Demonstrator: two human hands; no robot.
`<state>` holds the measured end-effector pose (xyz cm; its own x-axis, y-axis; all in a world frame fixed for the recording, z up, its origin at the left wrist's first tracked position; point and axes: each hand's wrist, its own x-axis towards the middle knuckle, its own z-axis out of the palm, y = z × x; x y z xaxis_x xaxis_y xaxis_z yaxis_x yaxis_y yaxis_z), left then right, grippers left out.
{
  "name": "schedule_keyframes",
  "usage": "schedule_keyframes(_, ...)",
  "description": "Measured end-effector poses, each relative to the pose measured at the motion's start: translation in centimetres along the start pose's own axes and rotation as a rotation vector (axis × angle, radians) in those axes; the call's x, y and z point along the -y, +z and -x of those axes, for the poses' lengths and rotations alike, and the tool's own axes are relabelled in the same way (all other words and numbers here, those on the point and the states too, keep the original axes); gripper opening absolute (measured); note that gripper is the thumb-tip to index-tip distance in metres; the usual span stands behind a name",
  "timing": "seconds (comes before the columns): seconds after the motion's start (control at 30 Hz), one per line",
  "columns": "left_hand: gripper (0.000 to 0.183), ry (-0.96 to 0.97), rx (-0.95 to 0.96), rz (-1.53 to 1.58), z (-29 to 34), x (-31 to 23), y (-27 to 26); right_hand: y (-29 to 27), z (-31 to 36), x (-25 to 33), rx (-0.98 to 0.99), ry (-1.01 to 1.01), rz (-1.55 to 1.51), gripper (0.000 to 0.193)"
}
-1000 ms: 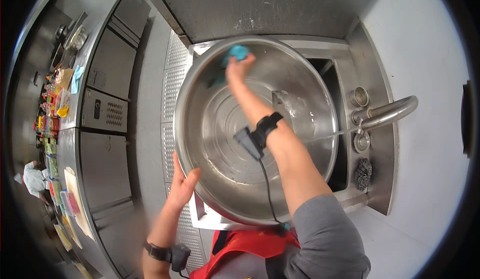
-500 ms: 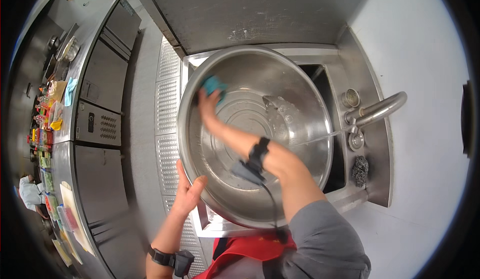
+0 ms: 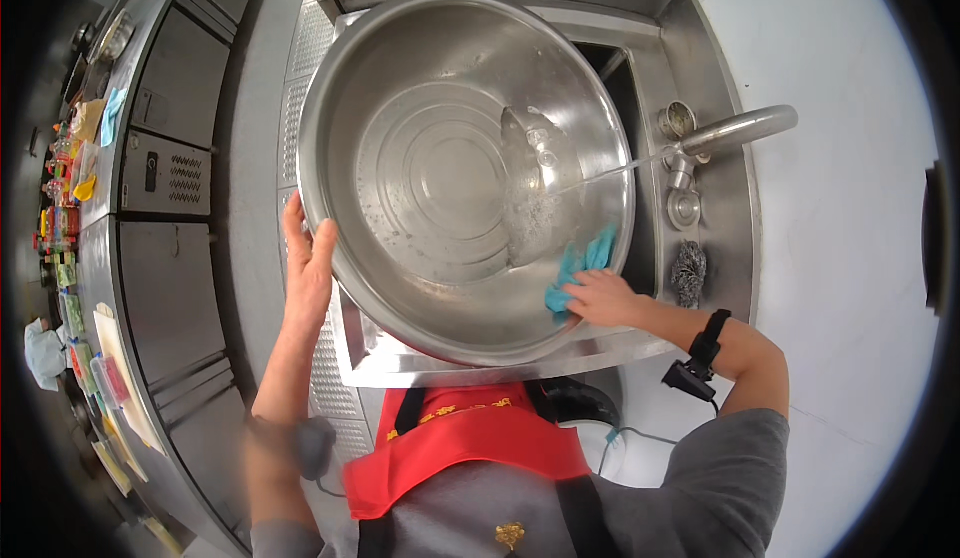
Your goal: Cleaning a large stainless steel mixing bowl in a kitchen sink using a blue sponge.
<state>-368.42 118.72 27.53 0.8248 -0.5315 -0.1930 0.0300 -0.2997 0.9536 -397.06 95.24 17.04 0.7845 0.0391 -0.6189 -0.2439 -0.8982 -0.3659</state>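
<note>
A large round steel basin (image 3: 400, 143) rests tilted over the sink, with a shallow pool of water along its right side. My left hand (image 3: 312, 258) grips the basin's left rim, thumb on the inner side and fingers outside. Against the inner wall at the lower right, my right hand (image 3: 600, 298) presses a teal cloth (image 3: 572, 270); its fingers are closed on the bunched fabric. From the curved faucet (image 3: 740, 130) at the right, a thin stream of water runs into the basin.
A steel scouring pad (image 3: 689, 273) and a small metal cup (image 3: 679, 118) sit on the sink's right ledge (image 3: 725, 218). Part of the dark sink bowl (image 3: 640, 238) shows beside the basin. Across the floor at left runs a steel counter (image 3: 95, 258) with food containers; another person (image 3: 44, 354) stands beyond it.
My right hand has swept the cloth from the basin's upper left wall to its lower right wall. The left hand stays on the rim. The view has shifted, showing more of my apron.
</note>
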Motion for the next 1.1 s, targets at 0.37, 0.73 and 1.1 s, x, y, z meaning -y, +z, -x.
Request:
schedule_keyframes(0.37, 0.035, -0.135, 0.142, 0.078, 10.9, 5.4, 3.8, -9.7, -19.1, 19.6, -0.426, -0.468, -1.527, 0.060)
schedule_keyframes(0.73, 0.036, -0.106, -0.095, -0.025, 5.5, 1.6, -0.3, 1.1, 0.1, -3.2, -0.073, -0.238, 0.033, 0.036)
schedule_keyframes(1.1, 0.046, 0.008, 0.001, -0.306, 1.1, -1.2, -0.6, 4.1, -0.4, -1.8, -0.427, -0.008, 0.143, 0.022)
